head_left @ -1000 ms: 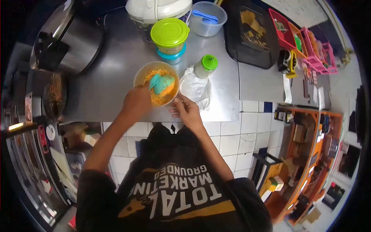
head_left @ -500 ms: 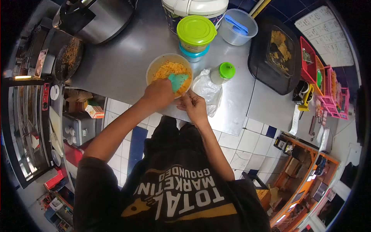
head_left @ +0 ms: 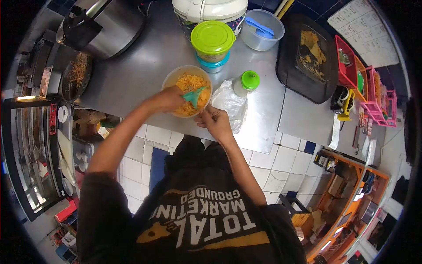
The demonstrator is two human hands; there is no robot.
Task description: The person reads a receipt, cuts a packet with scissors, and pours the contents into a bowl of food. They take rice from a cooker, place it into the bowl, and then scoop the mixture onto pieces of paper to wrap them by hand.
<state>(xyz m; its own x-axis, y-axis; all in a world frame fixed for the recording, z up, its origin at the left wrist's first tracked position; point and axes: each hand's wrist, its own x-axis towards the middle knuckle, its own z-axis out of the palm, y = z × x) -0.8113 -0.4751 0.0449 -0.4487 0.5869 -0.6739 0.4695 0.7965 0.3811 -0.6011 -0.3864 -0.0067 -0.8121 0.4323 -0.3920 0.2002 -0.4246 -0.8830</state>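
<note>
A round translucent plastic bowl [head_left: 166, 81] stands near the counter's front edge, filled with orange-yellow, rice-like grains [head_left: 192, 81]. My left hand [head_left: 169, 99] is closed around a teal rice paddle [head_left: 191, 97], whose flat blade is in the grains. At the bowl's near right side, my right hand [head_left: 215, 121] pinches the rim with curled fingers. Right of the bowl lies a crumpled clear plastic bag [head_left: 229, 103], and a jar with a green lid [head_left: 250, 80] stands by it. Behind the bowl, a lime-lidded tub [head_left: 213, 37] sits on a blue-lidded one [head_left: 214, 66].
A white-lidded rice cooker [head_left: 211, 9] and a clear tub with a blue scoop [head_left: 263, 31] stand at the back. A black lidded pan [head_left: 288, 70] is to the right, near pink baskets [head_left: 378, 101]. At left are a steel pot [head_left: 107, 33] and a dark pan [head_left: 70, 90].
My left hand has shifted left with the rice paddle, and the blade has turned within the grains. My right hand stays at the rim. The whole view has shifted slightly.
</note>
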